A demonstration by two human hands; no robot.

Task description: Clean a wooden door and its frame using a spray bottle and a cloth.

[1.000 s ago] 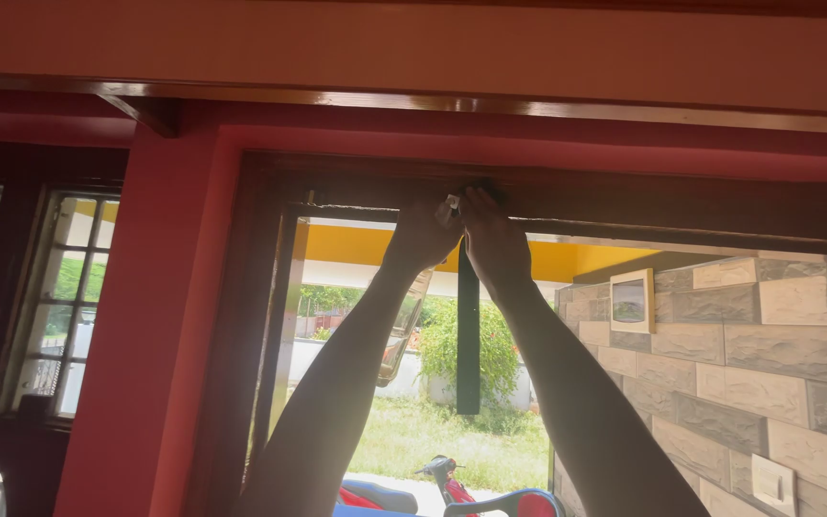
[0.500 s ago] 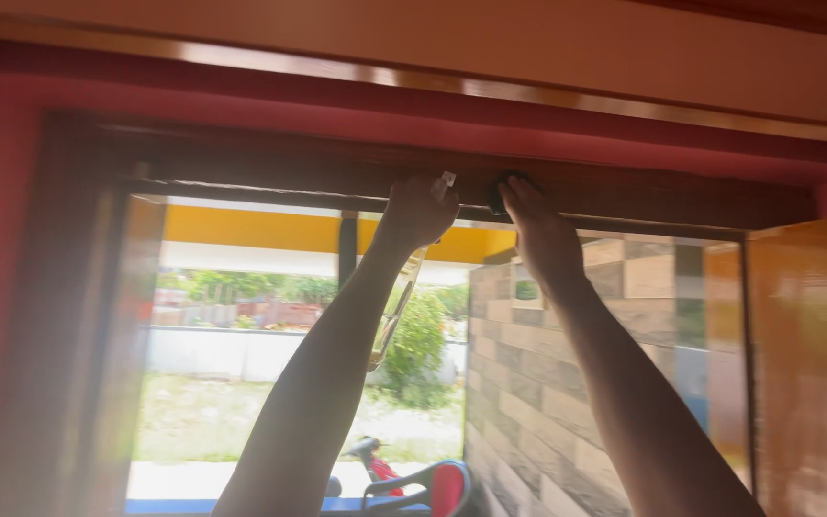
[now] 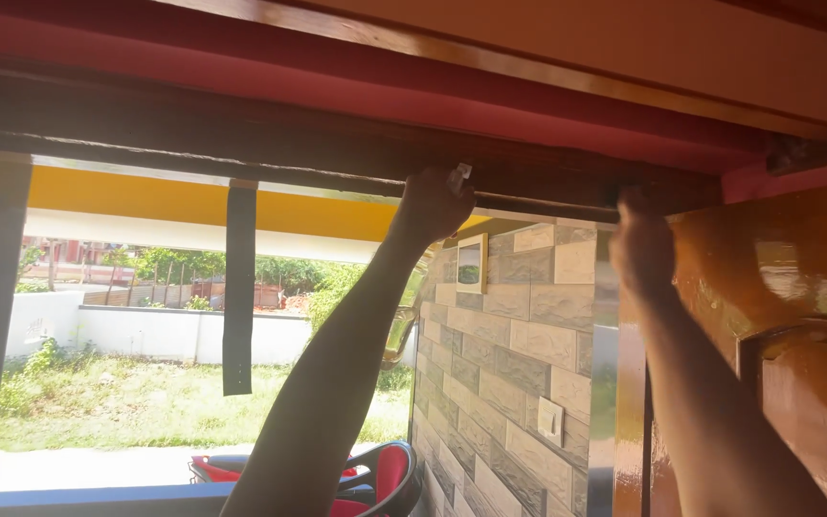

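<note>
— What's the biggest thing up there?

— The dark wooden door frame [image 3: 241, 129], a long rough beam across the top, with a red-painted band [image 3: 337, 72] above it. To the right stands a glossy orange-brown wooden door [image 3: 787, 316], smooth and shiny with a raised curved panel.

— And outside?

— A wall of grey and tan stone blocks [image 3: 509, 354], rough-faced, with a small framed picture [image 3: 472, 264] high up and a pale square switch plate [image 3: 553, 419] lower down. A yellow canopy [image 3: 193, 203] runs behind a dark flat strip [image 3: 238, 287] that hangs straight down from the frame.

— What are the hands doing?

— Both are raised to the frame's underside. The left hand [image 3: 435, 206] is clenched around a small white piece [image 3: 458, 176] pressed against the wood, near the middle of the beam. The right hand [image 3: 639, 244] is well apart from it, up at the frame's corner beside the door; its fingers curl against the wood, but I cannot tell whether it grips anything.
</note>
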